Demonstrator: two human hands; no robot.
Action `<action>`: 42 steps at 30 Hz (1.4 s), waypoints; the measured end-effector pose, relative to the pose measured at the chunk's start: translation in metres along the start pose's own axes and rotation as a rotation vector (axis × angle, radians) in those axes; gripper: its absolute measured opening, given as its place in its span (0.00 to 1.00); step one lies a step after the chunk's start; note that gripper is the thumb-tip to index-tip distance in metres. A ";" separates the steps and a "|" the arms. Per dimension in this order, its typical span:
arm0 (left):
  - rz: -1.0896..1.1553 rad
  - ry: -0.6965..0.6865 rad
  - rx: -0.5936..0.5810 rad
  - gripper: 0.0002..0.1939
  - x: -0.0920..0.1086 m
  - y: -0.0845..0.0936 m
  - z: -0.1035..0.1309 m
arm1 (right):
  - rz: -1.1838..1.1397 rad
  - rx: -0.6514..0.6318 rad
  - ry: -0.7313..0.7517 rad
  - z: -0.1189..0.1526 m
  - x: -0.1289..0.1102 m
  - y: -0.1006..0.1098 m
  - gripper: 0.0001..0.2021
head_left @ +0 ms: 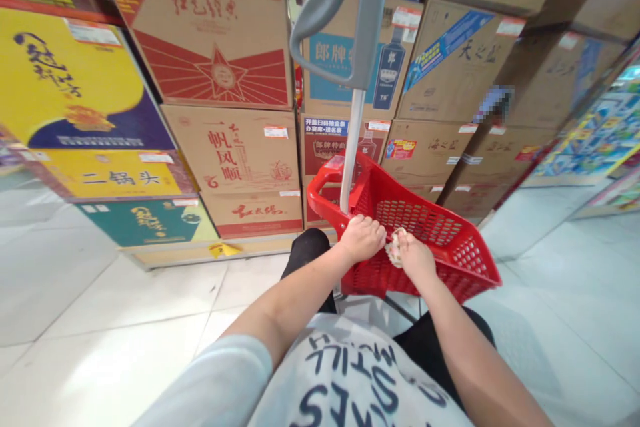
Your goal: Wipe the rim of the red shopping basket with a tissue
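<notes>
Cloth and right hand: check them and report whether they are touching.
Touching. The head view shows it: the fingers of the right hand are pressed onto the cloth, which sticks out past the fingertips.

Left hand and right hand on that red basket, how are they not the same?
The left hand curls over the near rim of the red basket and shows no cloth, while the right hand pinches a crumpled, pale cloth. The left hand is closer to the grey handle; the right hand is farther from it. Both are bare.

Bright light, glare on floor, edges stretched and blurred.
</notes>
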State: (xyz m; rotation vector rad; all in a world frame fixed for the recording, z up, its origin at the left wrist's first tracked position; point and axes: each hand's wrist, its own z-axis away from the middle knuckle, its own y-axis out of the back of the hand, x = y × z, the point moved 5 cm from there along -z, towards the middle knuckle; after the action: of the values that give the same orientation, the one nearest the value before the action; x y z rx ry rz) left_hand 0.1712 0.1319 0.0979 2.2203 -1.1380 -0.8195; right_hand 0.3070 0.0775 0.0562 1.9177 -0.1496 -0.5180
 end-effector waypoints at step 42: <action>-0.013 -0.011 0.018 0.12 -0.004 0.005 0.005 | 0.098 -0.230 0.025 -0.001 0.032 -0.005 0.20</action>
State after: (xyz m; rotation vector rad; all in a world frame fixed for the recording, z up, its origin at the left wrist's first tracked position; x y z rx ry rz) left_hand 0.1632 0.1314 0.0989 2.2426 -1.1419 -0.8303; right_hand 0.3354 0.0695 0.0432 1.6827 -0.1598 -0.4269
